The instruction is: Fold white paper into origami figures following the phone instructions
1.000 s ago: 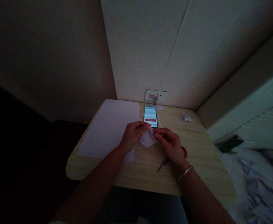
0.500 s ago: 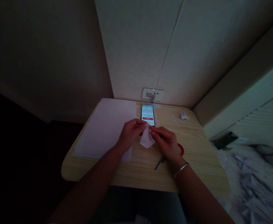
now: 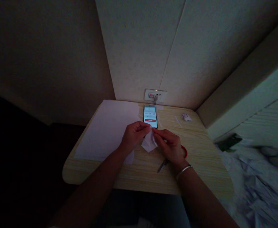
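Between my two hands is a small folded piece of white paper, its wider end pointing down toward me. My left hand pinches its top from the left. From the right, my right hand grips the paper's upper edge with thumb and fingertips. A pair of scissors with a red handle lies on the table, partly hidden under my right hand and wrist. Just beyond my fingertips a phone with a lit screen lies on the tabletop.
Large white sheets cover the left part of the wooden table. A crumpled bit of paper and a thin paper strip lie at the back right. A wall socket holds a plug. Rumpled bedding is at the right.
My left fingertips have shifted slightly right along the paper's top, closer to my right fingers. The paper's lower end has moved slightly left. Both hands keep their grip.
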A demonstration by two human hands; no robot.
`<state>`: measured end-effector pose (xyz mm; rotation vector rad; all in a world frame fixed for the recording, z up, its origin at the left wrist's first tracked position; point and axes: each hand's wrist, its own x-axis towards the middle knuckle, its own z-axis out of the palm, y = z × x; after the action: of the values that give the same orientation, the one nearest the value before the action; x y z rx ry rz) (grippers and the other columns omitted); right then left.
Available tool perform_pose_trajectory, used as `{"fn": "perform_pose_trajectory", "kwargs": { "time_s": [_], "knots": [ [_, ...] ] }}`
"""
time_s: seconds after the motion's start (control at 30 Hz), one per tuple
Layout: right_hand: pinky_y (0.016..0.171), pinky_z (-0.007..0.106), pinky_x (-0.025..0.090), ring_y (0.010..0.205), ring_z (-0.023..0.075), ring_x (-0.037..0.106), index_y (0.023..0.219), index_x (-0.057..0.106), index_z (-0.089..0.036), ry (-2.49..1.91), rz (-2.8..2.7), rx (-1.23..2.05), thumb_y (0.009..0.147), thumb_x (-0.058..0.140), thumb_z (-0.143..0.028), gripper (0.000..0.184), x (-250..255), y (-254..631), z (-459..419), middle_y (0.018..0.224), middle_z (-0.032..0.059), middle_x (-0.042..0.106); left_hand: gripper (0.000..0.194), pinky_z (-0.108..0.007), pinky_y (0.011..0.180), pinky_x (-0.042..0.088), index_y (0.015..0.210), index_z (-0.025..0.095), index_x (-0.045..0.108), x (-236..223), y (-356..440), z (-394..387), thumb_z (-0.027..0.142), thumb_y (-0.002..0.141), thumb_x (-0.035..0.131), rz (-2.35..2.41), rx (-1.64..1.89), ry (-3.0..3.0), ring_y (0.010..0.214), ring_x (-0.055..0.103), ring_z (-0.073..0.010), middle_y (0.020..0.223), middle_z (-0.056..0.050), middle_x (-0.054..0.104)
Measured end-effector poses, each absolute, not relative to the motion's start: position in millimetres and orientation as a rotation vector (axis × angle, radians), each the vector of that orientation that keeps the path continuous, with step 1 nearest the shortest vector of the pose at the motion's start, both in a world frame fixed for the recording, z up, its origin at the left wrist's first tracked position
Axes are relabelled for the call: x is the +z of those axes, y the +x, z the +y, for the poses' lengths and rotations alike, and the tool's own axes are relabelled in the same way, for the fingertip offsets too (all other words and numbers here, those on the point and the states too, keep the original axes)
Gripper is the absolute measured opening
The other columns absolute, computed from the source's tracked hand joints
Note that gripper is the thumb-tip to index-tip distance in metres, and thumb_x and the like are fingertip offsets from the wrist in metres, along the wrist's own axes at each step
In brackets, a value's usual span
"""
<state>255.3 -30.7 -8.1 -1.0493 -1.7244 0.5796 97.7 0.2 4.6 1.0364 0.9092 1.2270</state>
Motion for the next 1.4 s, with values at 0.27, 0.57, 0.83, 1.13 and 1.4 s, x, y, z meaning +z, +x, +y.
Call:
{"fn": "perform_pose_trajectory", "kwargs": {
  "time_s": [0.27, 0.57, 0.83, 1.13, 1.4],
  "knots": [
    [0.063, 0.027, 0.049, 0.072, 0.0148, 0.061, 0.107, 0.069, -0.028, -1.033, -1.687, 0.604, 0.084, 0.059, -0.023, 0.025, -10.1, 255.6, -28.7, 0.083, 0.0028, 0.067, 0.022, -0.021, 0.055, 0.044, 0.076, 0.013, 0.066, 2.7, 98.4, -0.3, 0.03, 0.064, 0.075, 0.909, 1.22, 1.045, 0.056, 0.057, -0.0089, 0.066, 0.0, 0.068],
    [0.066, 0.029, 0.05, 0.075, 0.0154, 0.061, 0.106, 0.069, -0.028, -1.042, -1.701, 0.599, 0.085, 0.058, -0.024, 0.024, -10.6, 255.1, -28.7, 0.085, 0.003, 0.068, 0.023, -0.021, 0.056, 0.044, 0.077, 0.013, 0.067, 1.1, 100.1, -0.4, 0.031, 0.065, 0.074, 0.926, 1.213, 1.071, 0.058, 0.059, -0.0099, 0.068, -0.001, 0.069],
    [0.065, 0.028, 0.051, 0.074, 0.0149, 0.061, 0.109, 0.068, -0.029, -1.041, -1.736, 0.548, 0.086, 0.057, -0.024, 0.026, -10.6, 254.3, -29.7, 0.085, 0.0033, 0.067, 0.022, -0.021, 0.057, 0.045, 0.078, 0.014, 0.067, 1.0, 99.9, -1.0, 0.03, 0.065, 0.074, 0.917, 1.206, 1.076, 0.059, 0.06, -0.01, 0.069, -0.002, 0.07],
    [0.064, 0.028, 0.05, 0.073, 0.0148, 0.061, 0.108, 0.069, -0.029, -1.037, -1.732, 0.534, 0.086, 0.057, -0.023, 0.025, -11.6, 255.0, -29.3, 0.083, 0.0026, 0.067, 0.021, -0.021, 0.058, 0.046, 0.078, 0.014, 0.067, 2.6, 99.4, -2.0, 0.029, 0.065, 0.073, 0.898, 1.195, 1.079, 0.06, 0.061, -0.0104, 0.07, -0.002, 0.07],
    [0.06, 0.025, 0.048, 0.07, 0.0132, 0.059, 0.106, 0.069, -0.029, -1.039, -1.663, 0.558, 0.085, 0.058, -0.022, 0.025, -11.2, 254.2, -28.8, 0.082, 0.0025, 0.065, 0.029, -0.022, 0.063, 0.049, 0.085, 0.014, 0.065, -1.9, 100.5, -2.0, 0.026, 0.061, 0.076, 0.818, 1.173, 1.073, 0.067, 0.064, -0.0115, 0.078, -0.003, 0.072]
  ]
}}
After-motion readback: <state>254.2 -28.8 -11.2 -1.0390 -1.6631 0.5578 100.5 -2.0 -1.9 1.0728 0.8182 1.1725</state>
